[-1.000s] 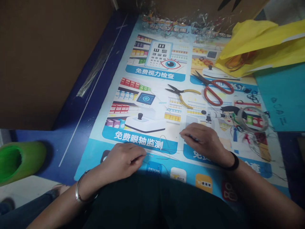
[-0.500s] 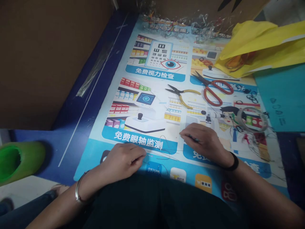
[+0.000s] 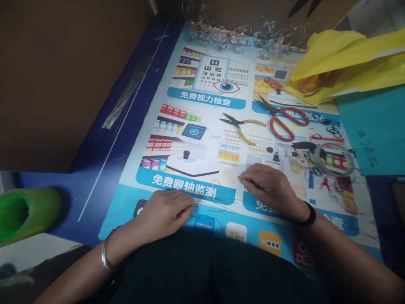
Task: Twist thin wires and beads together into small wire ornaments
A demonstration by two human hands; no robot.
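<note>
My left hand rests on the printed poster mat near its front edge, fingers curled and pinched on the end of a thin wire. My right hand lies to the right of it, fingers closed on a small thin piece that I cannot make out. The fine wire runs and loops on the mat between the two hands. A silver bangle is on my left wrist, a black band on my right.
Yellow-handled pliers and red-handled scissors lie beyond the hands. A clear tape roll sits at the right, small black rings behind it. A yellow bag lies far right, a wire bundle left, a green container on the floor.
</note>
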